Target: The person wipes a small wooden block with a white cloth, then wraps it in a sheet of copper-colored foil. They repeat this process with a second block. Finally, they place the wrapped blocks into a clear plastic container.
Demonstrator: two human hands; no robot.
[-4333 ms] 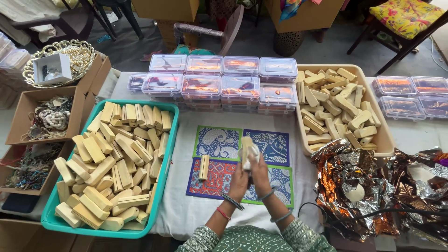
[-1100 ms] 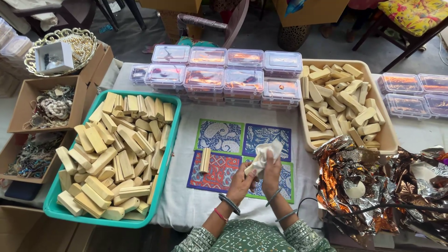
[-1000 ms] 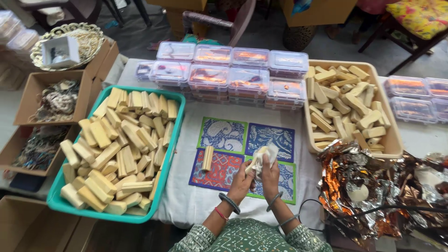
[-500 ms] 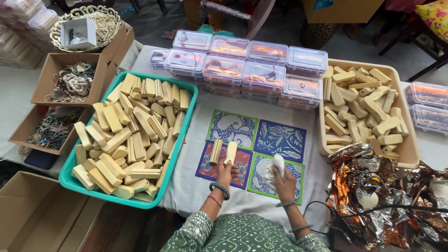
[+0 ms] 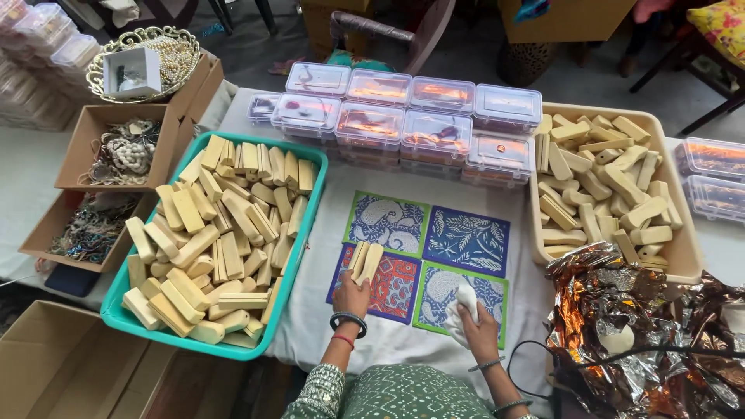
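Observation:
My left hand [image 5: 353, 296] rests on the patterned cloth [image 5: 466, 240] with its fingers on one of two pale yellow bars [image 5: 365, 261] lying side by side. My right hand [image 5: 479, 330] is closed on a crumpled white cloth [image 5: 464, 308] and presses it onto the green patterned square. Left of my hands, a teal tray [image 5: 306, 233] is piled with several bars of the same kind.
A beige tray [image 5: 683, 248] of bars sits at the right, with crumpled foil [image 5: 621, 326] in front of it. Clear lidded boxes [image 5: 403, 116] line the far side. Cardboard boxes of jewellery [image 5: 116, 151] and a gold basket [image 5: 143, 62] stand at the left.
Both hands held a bar and the white cloth raised above the patterned cloth. Now the bar lies beside the first one under my left hand, and my right hand has lowered with the cloth.

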